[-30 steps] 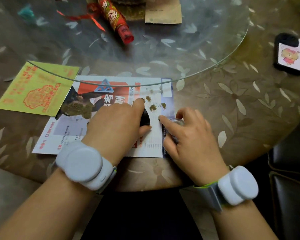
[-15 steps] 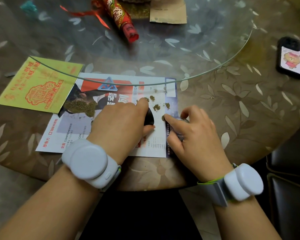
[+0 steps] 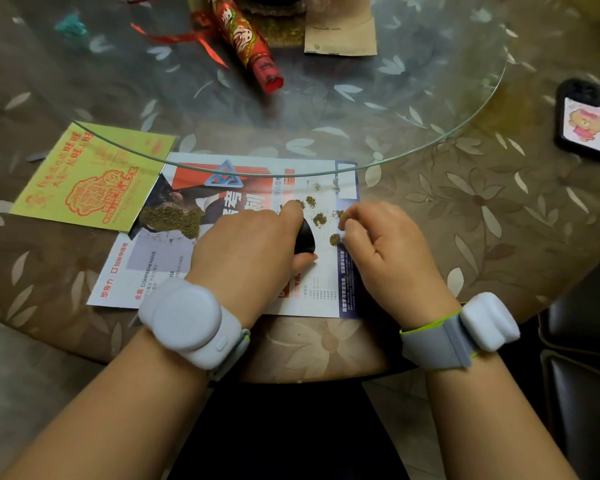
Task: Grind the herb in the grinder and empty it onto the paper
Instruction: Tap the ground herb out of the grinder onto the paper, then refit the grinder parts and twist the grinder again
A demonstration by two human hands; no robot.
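Observation:
A printed paper (image 3: 160, 271) lies on the table in front of me. A large heap of ground herb (image 3: 170, 221) sits on its left part, and small herb clumps (image 3: 319, 220) dot its right part. My left hand (image 3: 250, 251) grips the black grinder body (image 3: 305, 240), pressed against the paper. My right hand (image 3: 388, 251) hovers at the paper's right edge with fingers curled round a small clear grinder part that is almost fully hidden. One clump (image 3: 334, 239) lies right at its fingertips.
A glass turntable (image 3: 326, 98) overlaps the paper's top edge; on it lie a red tube (image 3: 246, 39) and a brown envelope (image 3: 340, 32). A yellow leaflet (image 3: 90, 181) is at the left, a phone (image 3: 584, 121) at the far right, and a dark chair (image 3: 582, 375) beside the table.
My right hand has shifted left onto the paper's edge and now covers the clear part. A new herb clump has appeared by its fingertips. The left hand has barely moved.

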